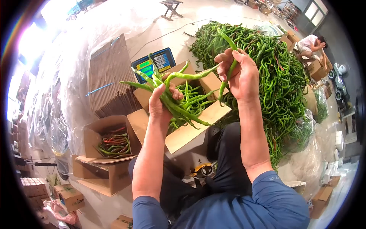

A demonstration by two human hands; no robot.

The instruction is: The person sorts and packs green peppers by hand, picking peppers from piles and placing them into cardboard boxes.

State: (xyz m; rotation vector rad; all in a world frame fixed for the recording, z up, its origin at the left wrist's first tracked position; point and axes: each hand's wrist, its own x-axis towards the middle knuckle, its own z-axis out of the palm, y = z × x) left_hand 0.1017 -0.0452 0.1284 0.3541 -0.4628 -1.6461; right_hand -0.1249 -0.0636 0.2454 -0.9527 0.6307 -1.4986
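My left hand (pixel 162 101) is closed around a bunch of long green peppers (pixel 171 104), above an open cardboard box (pixel 198 128). Inside that box lie more green peppers (pixel 194 100). My right hand (pixel 242 70) pinches a single long green pepper (pixel 227 40), raised to the right of the box; its lower end hangs below the fingers. Beyond my right hand spreads a large heap of green peppers (pixel 282 84). Behind the box sits a scale (pixel 153 65) with a lit display and keypad.
Flattened cardboard (pixel 110 76) is stacked left of the scale. A smaller box (pixel 91 139) holding red and green peppers stands at the lower left on another carton (pixel 114 177). A folding stool (pixel 171 8) is at the top. Another person (pixel 309 45) sits at the far right.
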